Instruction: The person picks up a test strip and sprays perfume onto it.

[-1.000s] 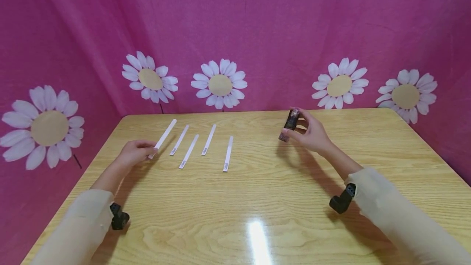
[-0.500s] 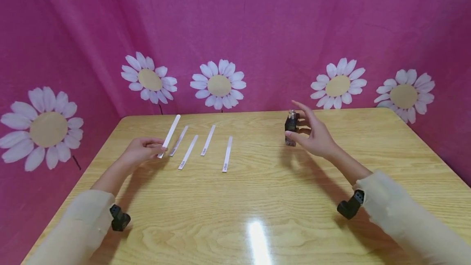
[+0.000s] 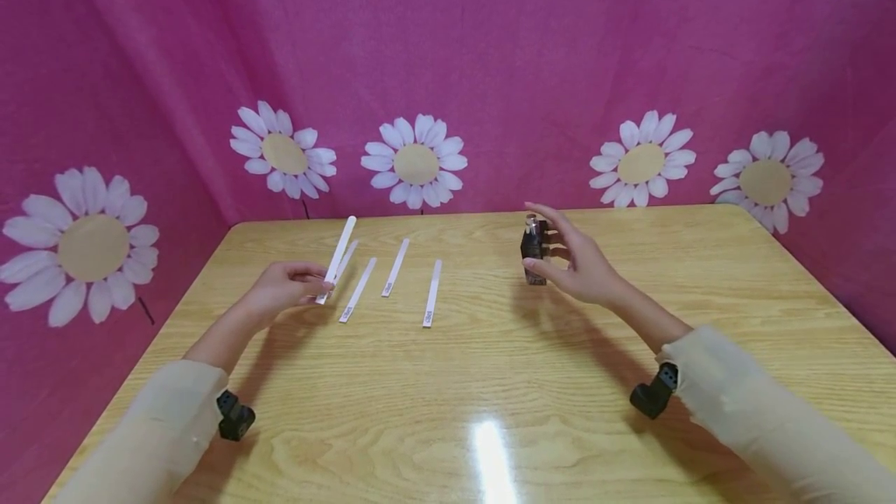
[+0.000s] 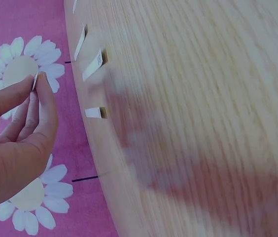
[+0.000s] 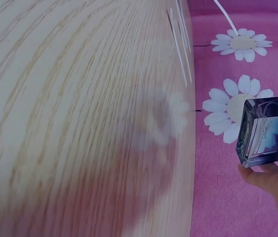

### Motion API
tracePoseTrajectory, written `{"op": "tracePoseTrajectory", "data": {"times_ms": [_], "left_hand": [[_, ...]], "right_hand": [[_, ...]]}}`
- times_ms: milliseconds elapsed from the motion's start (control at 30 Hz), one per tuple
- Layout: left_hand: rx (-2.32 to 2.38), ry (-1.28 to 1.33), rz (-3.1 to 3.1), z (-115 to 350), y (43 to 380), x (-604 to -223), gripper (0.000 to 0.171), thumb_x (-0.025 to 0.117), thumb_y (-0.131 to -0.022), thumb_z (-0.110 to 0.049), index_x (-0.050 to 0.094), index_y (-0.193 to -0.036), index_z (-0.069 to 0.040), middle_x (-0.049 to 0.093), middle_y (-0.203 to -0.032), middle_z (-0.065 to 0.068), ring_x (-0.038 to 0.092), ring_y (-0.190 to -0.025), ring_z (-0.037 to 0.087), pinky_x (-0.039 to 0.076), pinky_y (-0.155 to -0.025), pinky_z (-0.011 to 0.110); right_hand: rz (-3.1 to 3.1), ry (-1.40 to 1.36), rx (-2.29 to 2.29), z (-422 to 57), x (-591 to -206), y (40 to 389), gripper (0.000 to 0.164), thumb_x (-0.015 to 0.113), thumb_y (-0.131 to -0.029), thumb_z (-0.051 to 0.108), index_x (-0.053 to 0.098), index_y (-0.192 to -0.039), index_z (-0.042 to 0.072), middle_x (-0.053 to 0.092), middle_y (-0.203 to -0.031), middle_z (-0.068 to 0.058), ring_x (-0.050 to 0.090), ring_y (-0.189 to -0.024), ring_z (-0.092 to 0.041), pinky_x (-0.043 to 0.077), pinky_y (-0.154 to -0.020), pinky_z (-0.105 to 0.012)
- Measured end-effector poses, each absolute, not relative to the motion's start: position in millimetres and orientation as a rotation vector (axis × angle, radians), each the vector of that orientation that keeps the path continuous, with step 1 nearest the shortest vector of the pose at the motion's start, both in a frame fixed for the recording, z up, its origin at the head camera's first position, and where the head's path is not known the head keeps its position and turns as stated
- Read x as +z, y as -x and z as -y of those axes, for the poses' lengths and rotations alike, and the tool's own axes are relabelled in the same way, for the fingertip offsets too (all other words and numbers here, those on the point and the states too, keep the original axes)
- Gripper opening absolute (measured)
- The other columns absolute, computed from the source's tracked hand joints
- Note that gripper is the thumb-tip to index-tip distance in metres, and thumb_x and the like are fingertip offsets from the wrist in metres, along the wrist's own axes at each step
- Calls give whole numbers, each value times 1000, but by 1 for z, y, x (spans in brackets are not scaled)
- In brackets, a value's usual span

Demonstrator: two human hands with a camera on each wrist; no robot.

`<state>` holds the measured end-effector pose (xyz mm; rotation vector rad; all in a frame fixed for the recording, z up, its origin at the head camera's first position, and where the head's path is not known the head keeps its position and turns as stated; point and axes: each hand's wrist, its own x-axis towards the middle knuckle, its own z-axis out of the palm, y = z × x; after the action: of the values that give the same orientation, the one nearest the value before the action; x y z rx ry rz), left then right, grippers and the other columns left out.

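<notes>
My left hand (image 3: 283,286) pinches a white paper test strip (image 3: 340,251) near its printed end, thumb and fingertips together, the strip slanting up and away over the table. In the left wrist view the strip (image 4: 35,80) shows edge-on between the fingertips. On the right, my right hand (image 3: 584,263) holds a small dark glass perfume bottle (image 3: 533,251) upright above the table, thumb at the near side and fingers behind. Its silvery neck points up with no cap on it. The right wrist view shows the bottle's (image 5: 267,132) thick clear base and a label.
Several more test strips lie on the wooden table (image 3: 392,411); one strip (image 3: 359,290) is just right of my left hand, another (image 3: 433,294) farther right. A pink curtain (image 3: 483,61) with daisies hangs behind the table's far edge.
My left hand has moved right with its strip, which now overlaps a lying strip in view. The perfume bottle went from tilted to upright, then shifted left toward the strips.
</notes>
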<state>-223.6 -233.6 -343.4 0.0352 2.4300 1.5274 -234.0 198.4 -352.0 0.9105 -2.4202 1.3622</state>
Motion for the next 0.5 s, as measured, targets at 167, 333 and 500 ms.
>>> {"op": "tracePoseTrajectory", "data": {"times_ms": [167, 333, 500], "left_hand": [[1481, -56, -2439, 227, 222, -338, 48, 64, -91, -12, 49, -128, 14, 71, -85, -9, 63, -74, -5, 59, -78, 24], [1521, -85, -2407, 219, 221, -338, 45, 63, -91, -6, 48, -127, 16, 68, -82, -9, 64, -74, -2, 59, -85, 34], [1514, -104, -2401, 211, 218, -337, 44, 64, -90, -5, 49, -126, 15, 67, -84, -6, 64, -76, -1, 59, -88, 37]], "right_hand": [[2425, -892, 1369, -194, -351, 235, 65, 65, -89, 3, 36, -146, 16, 43, -144, -13, 61, -102, -28, 58, -80, -27], [2427, -906, 1298, -191, -350, 235, 62, 67, -88, 5, 40, -143, 12, 47, -141, -13, 63, -100, -27, 57, -75, -25], [2430, -912, 1240, -186, -348, 233, 62, 69, -87, 7, 41, -142, 14, 49, -141, -10, 60, -95, -20, 56, -75, -30]]}}
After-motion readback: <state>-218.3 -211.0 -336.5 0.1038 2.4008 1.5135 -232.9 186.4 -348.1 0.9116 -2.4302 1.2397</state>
